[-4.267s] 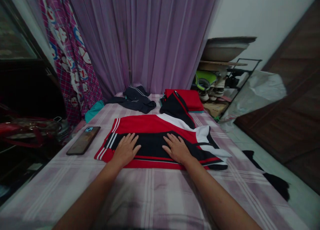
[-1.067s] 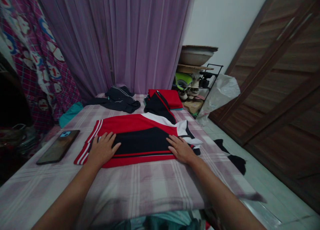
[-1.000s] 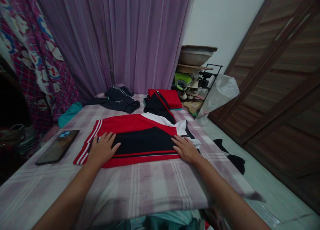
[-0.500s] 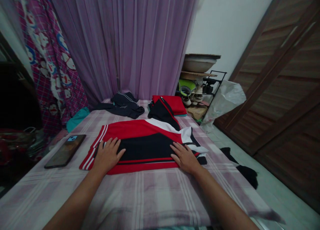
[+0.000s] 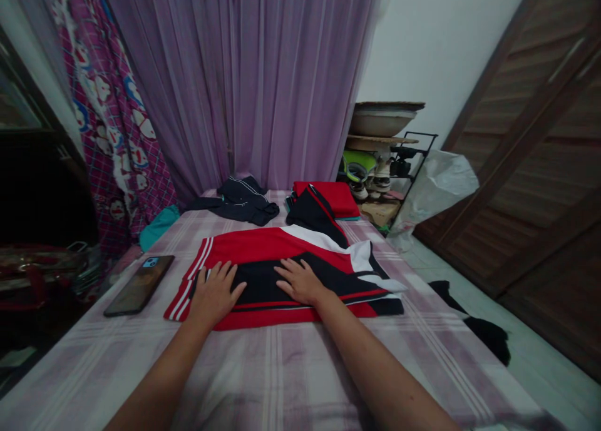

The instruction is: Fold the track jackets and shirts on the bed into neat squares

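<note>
A red, black and white jacket (image 5: pixel 253 246) lies on the plaid-covered surface in front of me, its white-striped hem to the left. One black sleeve is folded lengthwise over the body, while another black part sticks out toward the back. My left hand (image 5: pixel 216 293) rests flat on the sleeve's striped cuff end, fingers spread. Near the middle of that sleeve, my right hand (image 5: pixel 301 283) also lies palm down with its fingers apart. Neither hand grasps the cloth.
A phone (image 5: pixel 139 285) lies left of the jacket. Farther back are a crumpled dark navy garment (image 5: pixel 244 201) and a folded red stack (image 5: pixel 340 199). Purple curtains (image 5: pixel 286 87) hang behind. A shoe rack (image 5: pixel 389 174) and a white plastic bag (image 5: pixel 436 184) stand to the right, beyond the edge.
My right hand has slid left along the sleeve, from near the white collar end to the middle. My left hand stays at the cuff. The camera view has shifted slightly.
</note>
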A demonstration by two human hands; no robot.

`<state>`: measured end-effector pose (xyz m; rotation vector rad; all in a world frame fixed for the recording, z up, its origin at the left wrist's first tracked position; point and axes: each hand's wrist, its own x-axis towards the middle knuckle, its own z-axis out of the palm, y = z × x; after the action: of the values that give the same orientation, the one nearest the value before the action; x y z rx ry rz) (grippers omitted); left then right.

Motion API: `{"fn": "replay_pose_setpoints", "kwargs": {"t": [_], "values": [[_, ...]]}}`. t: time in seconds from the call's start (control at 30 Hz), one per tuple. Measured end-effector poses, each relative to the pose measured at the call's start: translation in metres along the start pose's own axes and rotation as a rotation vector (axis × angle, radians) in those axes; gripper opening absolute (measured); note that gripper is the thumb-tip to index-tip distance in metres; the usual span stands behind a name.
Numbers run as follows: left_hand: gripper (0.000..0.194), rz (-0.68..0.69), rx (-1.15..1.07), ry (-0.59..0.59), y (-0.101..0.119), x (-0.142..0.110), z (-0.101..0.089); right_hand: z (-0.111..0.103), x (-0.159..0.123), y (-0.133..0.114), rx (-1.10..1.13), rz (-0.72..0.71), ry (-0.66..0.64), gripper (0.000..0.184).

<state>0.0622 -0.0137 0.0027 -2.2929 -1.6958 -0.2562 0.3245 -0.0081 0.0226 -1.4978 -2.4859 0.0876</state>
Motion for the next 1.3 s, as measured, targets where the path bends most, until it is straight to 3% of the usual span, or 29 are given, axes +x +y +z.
{"fn": "replay_pose_setpoints", "kwargs": {"t": [0.13,0.27,0.4,0.57,0.77,1.03,1.17,1.23,1.3], "values": [[0.058,-0.011,-0.013,0.004,0.002,-0.001,-0.001,0.007,-0.013,0.041,-0.030,0.139,-0.110,0.052],[0.059,-0.014,-0.027,-0.032,0.002,0.001,-0.003,-0.005,-0.035,0.078,-0.046,0.267,-0.081,0.050],[0.058,-0.022,-0.096,-0.141,-0.007,0.012,-0.010,-0.023,-0.036,0.098,-0.056,0.270,-0.041,0.042],[0.053,-0.056,-0.227,-0.198,-0.034,0.040,-0.023,-0.066,0.009,0.123,-0.060,0.462,0.162,0.039],[0.045,-0.126,-0.140,-0.237,-0.071,0.090,-0.029,-0.110,0.088,0.144,-0.001,0.628,0.355,0.044],[0.056,-0.128,-0.082,-0.398,-0.107,0.162,0.005,-0.110,0.166,0.176,0.192,0.707,0.280,0.059],[0.057,-0.095,-0.192,-0.510,-0.115,0.179,0.023,-0.105,0.179,0.187,0.150,0.706,0.157,0.036],[0.051,-0.089,-0.261,-0.539,-0.116,0.183,0.026,-0.109,0.175,0.190,0.161,0.686,0.204,0.023],[0.044,-0.088,-0.326,-0.533,-0.117,0.183,0.023,-0.118,0.163,0.189,0.255,0.645,0.339,0.019]]}}
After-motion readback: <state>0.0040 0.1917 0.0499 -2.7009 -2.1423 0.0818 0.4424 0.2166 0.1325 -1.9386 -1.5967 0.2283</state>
